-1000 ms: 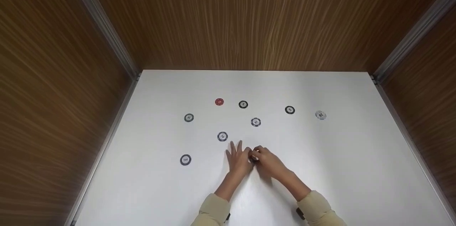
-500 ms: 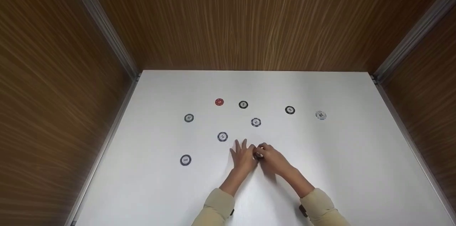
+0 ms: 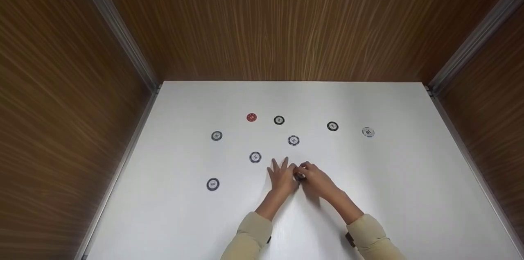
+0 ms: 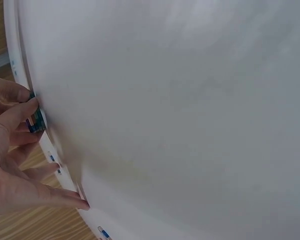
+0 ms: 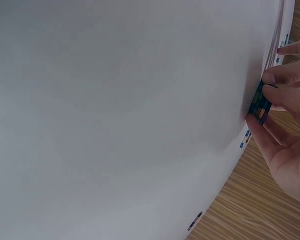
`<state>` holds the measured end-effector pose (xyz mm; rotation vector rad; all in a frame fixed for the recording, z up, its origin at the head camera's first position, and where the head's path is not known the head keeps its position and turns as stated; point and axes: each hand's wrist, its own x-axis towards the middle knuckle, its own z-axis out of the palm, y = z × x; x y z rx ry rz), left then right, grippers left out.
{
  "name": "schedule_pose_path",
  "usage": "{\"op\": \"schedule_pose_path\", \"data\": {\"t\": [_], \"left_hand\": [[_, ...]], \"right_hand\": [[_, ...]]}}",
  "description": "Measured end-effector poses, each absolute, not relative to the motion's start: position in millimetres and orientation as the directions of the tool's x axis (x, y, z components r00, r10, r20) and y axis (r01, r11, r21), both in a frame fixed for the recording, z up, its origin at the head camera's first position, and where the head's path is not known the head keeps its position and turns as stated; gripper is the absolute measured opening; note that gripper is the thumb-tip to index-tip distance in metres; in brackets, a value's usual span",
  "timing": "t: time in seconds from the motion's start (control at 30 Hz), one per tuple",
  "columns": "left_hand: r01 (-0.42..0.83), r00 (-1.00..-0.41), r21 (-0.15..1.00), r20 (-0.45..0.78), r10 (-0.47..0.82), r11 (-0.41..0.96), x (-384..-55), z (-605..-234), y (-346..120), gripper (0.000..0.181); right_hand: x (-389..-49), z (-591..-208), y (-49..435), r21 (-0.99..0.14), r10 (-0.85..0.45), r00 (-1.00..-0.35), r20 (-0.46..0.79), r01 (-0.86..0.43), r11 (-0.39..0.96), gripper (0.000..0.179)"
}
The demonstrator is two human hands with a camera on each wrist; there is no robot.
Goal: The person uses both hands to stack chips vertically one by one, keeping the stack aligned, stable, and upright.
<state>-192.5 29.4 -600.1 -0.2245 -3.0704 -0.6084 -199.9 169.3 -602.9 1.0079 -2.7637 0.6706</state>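
Note:
Both hands hold a small stack of poker chips [image 3: 299, 177] between them, low over the white table or touching it. In the left wrist view, the chip stack [image 4: 35, 120] shows dark, multicoloured edges. My left hand [image 3: 283, 179] grips its left side with thumb and forefinger, while the other fingers spread out on the table. From the right, my right hand [image 3: 320, 181] pinches the same stack; its thumb and fingers curl round the chips [image 5: 260, 106] in the right wrist view. The fingers cover much of the stack, so its number of chips cannot be read.
Single chips lie flat around: a red chip [image 3: 251, 117], a white chip [image 3: 368, 132], a blue chip [image 3: 255, 157], a black chip [image 3: 213, 184] and several others. The white table [image 3: 163, 219] is bounded by a wood-grain back panel [image 3: 262, 26] and side panels.
Both hands have slid together to the right and slightly away from the body, with the chip stack still between them. The loose chips have stayed in place.

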Motion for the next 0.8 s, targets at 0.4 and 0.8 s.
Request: {"op": "schedule_pose_path", "data": {"t": [0.4, 0.8], "left_hand": [[0.138, -0.99, 0.344, 0.022, 0.139, 0.929, -192.8, -600.0, 31.2, 0.033], [0.135, -0.99, 0.381, 0.015, 0.14, 0.914, -194.2, -601.4, 30.4, 0.031]], "right_hand": [[-197.4, -602.8, 170.0, -0.37, -0.576, -0.773, 0.267, -0.634, 0.679, 0.028], [-197.3, -602.7, 172.3, -0.403, -0.571, -0.782, 0.251, -0.62, 0.673, 0.029]]}}
